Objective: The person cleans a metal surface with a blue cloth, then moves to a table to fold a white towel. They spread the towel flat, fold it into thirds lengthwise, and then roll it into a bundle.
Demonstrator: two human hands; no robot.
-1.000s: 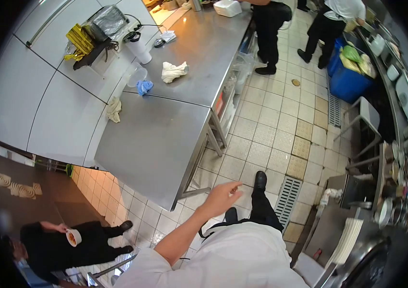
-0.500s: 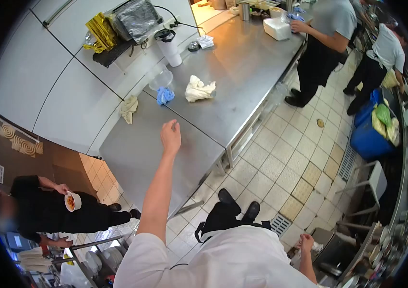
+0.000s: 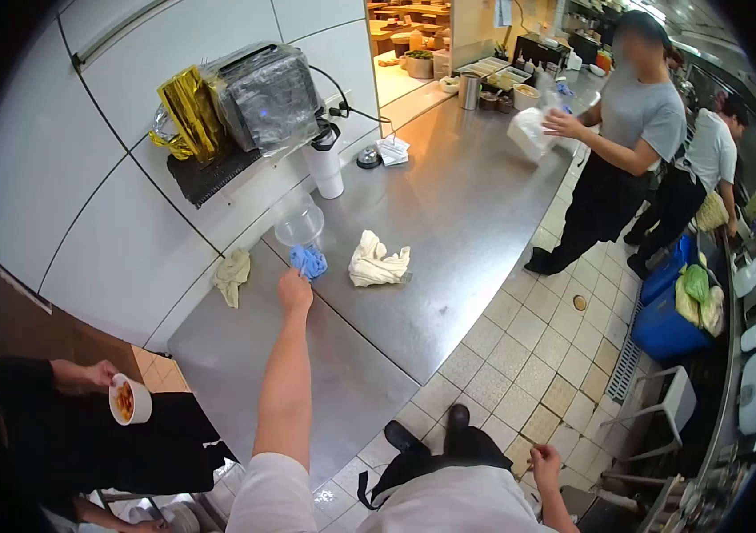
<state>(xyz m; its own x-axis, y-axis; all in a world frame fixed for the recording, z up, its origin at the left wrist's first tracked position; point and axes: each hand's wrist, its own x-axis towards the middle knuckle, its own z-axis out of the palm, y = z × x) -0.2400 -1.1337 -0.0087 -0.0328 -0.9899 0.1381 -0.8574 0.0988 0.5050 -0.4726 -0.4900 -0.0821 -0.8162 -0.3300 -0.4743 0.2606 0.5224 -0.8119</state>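
Note:
My left hand (image 3: 295, 290) reaches over the steel table (image 3: 360, 391). Its fingers are closed at the near edge of a crumpled blue cloth (image 3: 308, 261), which still lies on the tabletop. Just behind the cloth stands a clear plastic container (image 3: 299, 224). A crumpled cream cloth (image 3: 378, 259) lies to the right, and a beige rag (image 3: 233, 277) rests by the wall on the left. Low at my right side, my right hand (image 3: 546, 465) hangs away from the table with its fingers curled together. Whether anything small is in them I cannot make out.
At left a person in black holds a white bowl of food (image 3: 130, 400) close to the table. A co-worker across the table handles a white package (image 3: 529, 135). A white tumbler (image 3: 324, 164) stands by the wall. Blue bins (image 3: 668, 324) and a white chair (image 3: 667, 404) stand right.
My left hand has reached forward to the blue cloth. My view has tilted up. The person with the bowl has come closer, and the co-worker has lifted and tilted the white package.

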